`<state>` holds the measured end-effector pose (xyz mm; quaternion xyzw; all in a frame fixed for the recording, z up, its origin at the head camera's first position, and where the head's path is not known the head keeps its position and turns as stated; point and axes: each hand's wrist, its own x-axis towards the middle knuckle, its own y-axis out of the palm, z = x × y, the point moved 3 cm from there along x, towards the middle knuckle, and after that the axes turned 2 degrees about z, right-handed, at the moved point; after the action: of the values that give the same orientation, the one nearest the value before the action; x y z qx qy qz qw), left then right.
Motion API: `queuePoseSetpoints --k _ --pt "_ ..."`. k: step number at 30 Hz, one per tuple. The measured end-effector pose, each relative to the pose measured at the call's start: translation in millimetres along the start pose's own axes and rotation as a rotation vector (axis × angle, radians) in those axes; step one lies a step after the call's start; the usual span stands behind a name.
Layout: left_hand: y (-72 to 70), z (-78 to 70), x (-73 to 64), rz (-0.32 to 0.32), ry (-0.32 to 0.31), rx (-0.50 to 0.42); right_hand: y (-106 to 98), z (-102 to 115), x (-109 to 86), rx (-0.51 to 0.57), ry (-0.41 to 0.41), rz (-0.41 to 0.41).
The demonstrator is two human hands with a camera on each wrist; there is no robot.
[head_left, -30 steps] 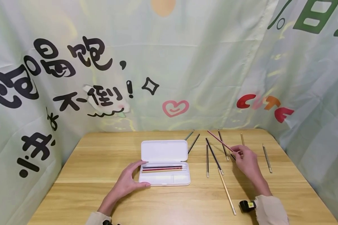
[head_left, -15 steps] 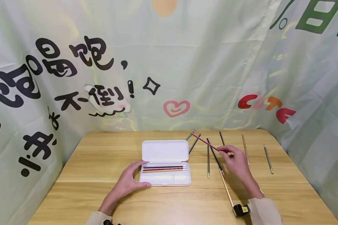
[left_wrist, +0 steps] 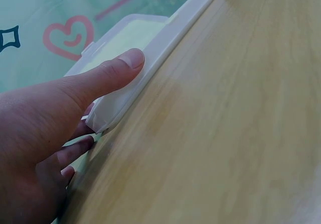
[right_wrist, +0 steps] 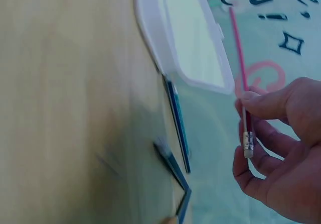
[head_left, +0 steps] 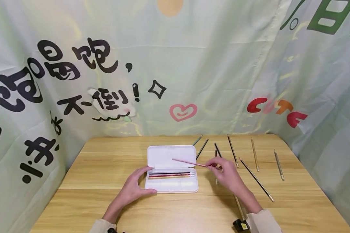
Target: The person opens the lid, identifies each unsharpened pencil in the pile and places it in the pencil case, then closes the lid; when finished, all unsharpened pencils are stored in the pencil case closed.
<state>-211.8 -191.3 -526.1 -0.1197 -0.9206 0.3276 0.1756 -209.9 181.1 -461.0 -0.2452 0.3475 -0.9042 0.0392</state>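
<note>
A white pencil case [head_left: 163, 185] lies with its lid up on the table, several pencils [head_left: 169, 175] lined along its rear compartment. Its left end is gripped by my left hand [head_left: 133, 185], thumb at the front wall and fingers at the back. My right hand [head_left: 228, 176] pinches a red pencil [head_left: 189, 162] near its eraser end. That pencil points left, in front of the raised lid as the head view sees it. In the right wrist view, the thumb and fingertips hold the red pencil [right_wrist: 241, 58] just above its metal band and white eraser.
Loose pencils lie right of the case: a dark one [head_left: 202, 149] by the lid, a black one [head_left: 256, 179], a wood-coloured one [head_left: 255, 155] and a grey one [head_left: 278, 165]. My right forearm partly covers another wood-coloured pencil [head_left: 239, 207]. A printed curtain [head_left: 215, 81] hangs behind the table.
My right hand has carried the red pencil leftward and nearer, from among the loose pencils to in front of the lid. The left hand stays on the case.
</note>
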Motion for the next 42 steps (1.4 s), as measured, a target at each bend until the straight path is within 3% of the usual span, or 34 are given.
queuePoseSetpoints --k 5,16,30,42 --pt "0.7 1.1 0.0 0.003 -0.002 -0.003 16.2 5.4 -3.2 -0.063 -0.032 0.12" --pt "-0.7 0.2 -0.5 0.004 -0.008 0.011 39.3 18.6 -4.5 -0.129 -0.06 0.209" --pt "1.8 0.5 0.5 0.01 -0.012 0.01 78.0 37.7 14.8 -0.049 -0.086 0.217" --pt "1.0 0.6 0.6 0.015 -0.039 0.006 86.6 40.3 18.1 -0.049 -0.066 0.247"
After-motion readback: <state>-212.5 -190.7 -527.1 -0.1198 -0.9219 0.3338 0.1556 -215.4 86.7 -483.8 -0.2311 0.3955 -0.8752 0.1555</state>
